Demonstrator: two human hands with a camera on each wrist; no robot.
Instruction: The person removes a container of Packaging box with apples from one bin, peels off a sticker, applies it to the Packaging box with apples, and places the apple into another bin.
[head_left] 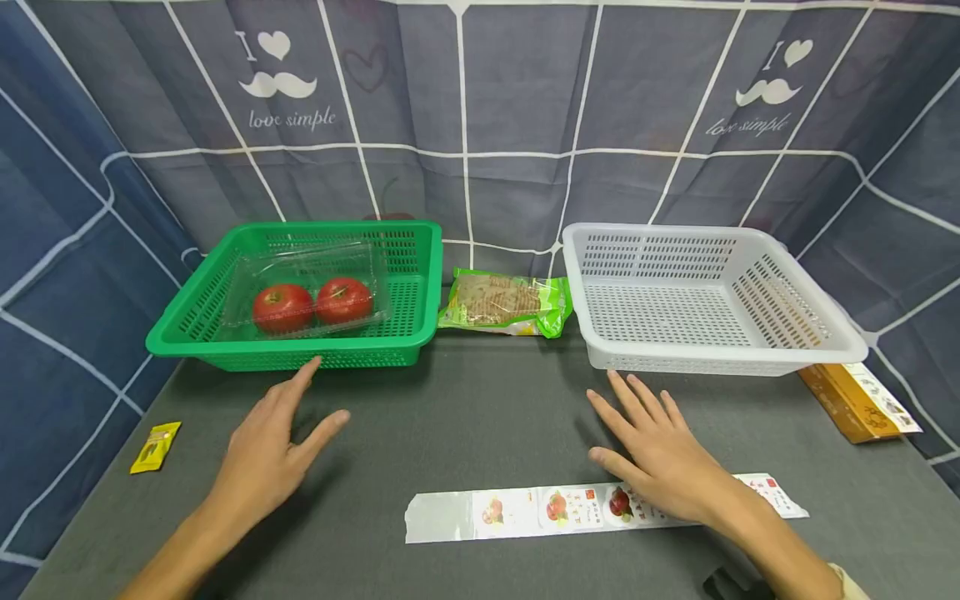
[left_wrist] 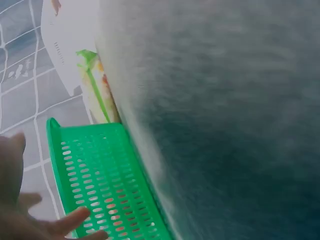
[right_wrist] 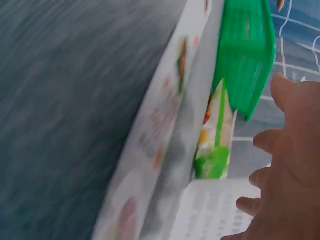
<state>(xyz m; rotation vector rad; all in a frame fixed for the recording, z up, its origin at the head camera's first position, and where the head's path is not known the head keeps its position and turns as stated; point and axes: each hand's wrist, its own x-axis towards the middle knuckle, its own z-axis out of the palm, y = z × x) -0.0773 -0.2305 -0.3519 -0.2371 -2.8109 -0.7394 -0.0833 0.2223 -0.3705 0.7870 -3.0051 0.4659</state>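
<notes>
My left hand (head_left: 262, 446) has its fingers spread in front of the green basket (head_left: 300, 357), index fingertip close by its lower wall in the head view. In that basket, two red apples (head_left: 344, 301) sit in a clear plastic box (head_left: 258, 271). With fingers extended, my right hand (head_left: 656, 458) reaches toward the front of the white basket (head_left: 697, 360), fingertips near its base. Beneath the right hand and forearm runs a white strip of fruit stickers (head_left: 517, 512), partly hidden by them. Neither hand holds anything. Both wrist views show loosely spread fingers (left_wrist: 70, 222).
Between the baskets lies a green-edged bag of tan, noodle-like food (head_left: 498, 302). A small yellow packet (head_left: 156, 447) is at the left. Partly behind the white basket's right corner sits an orange-brown box (head_left: 855, 408). A grey checked cloth (head_left: 517, 100) surrounds the table.
</notes>
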